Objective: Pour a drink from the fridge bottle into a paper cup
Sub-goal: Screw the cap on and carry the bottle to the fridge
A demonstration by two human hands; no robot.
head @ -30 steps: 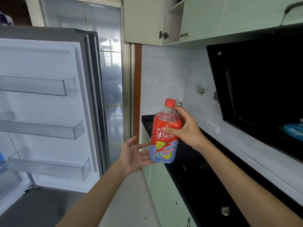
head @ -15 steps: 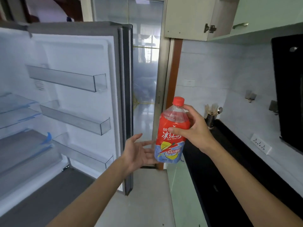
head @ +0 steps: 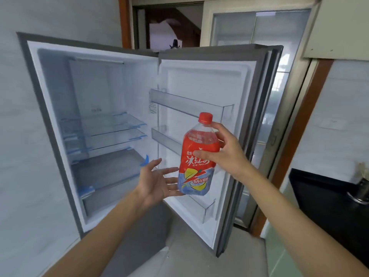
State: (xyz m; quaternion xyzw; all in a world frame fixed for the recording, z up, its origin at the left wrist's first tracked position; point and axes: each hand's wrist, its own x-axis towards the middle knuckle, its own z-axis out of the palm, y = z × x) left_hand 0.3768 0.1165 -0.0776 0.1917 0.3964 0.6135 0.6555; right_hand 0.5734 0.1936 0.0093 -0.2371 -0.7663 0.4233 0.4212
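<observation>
A red-capped ice tea bottle [head: 196, 168] with a red and blue label hangs upright in the air in front of the open fridge [head: 99, 120]. My right hand [head: 225, 151] grips its upper body, thumb across the label. My left hand [head: 157, 181] is open, palm up, its fingertips touching the bottle's lower left side. No paper cup is in view.
The fridge door [head: 209, 120] stands swung out to the right, its clear door shelves and the glass shelves inside bare. A black countertop [head: 329, 200] with a metal utensil holder [head: 361, 188] lies at the right. Behind the door is a glass sliding door [head: 279, 76].
My view has swung left from the counter to the fridge interior. Both hands keep the same hold and position on the bottle.
</observation>
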